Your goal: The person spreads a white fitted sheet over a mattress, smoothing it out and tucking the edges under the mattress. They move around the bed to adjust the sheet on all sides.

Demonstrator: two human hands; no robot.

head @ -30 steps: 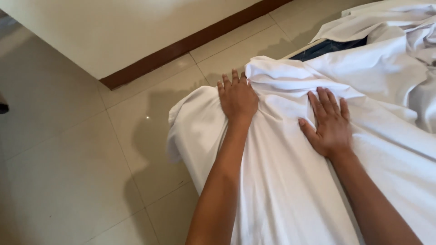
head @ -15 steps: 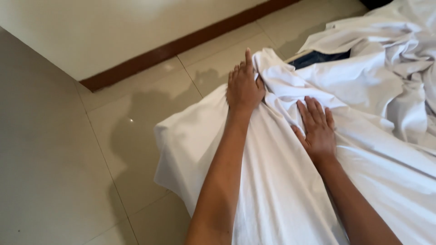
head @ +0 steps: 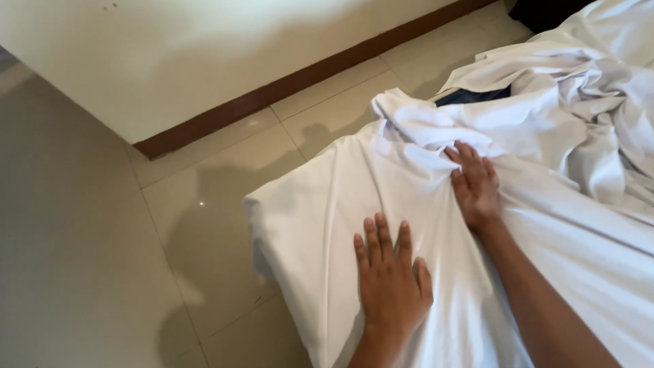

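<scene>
The left hand [head: 392,276] lies flat, fingers spread and gripping nothing, on the smooth white cotton bed sheet [head: 327,204] near the mattress corner, at about six o'clock in the view. The right hand [head: 475,182], at two o'clock from it and apart, has its fingertips curled into a bunched white fold of sheet [head: 415,123]. The sheet looks likely to ripple again if that fold is tugged unevenly, and its loose edge could slide onto the glossy beige tiled floor [head: 102,272].
</scene>
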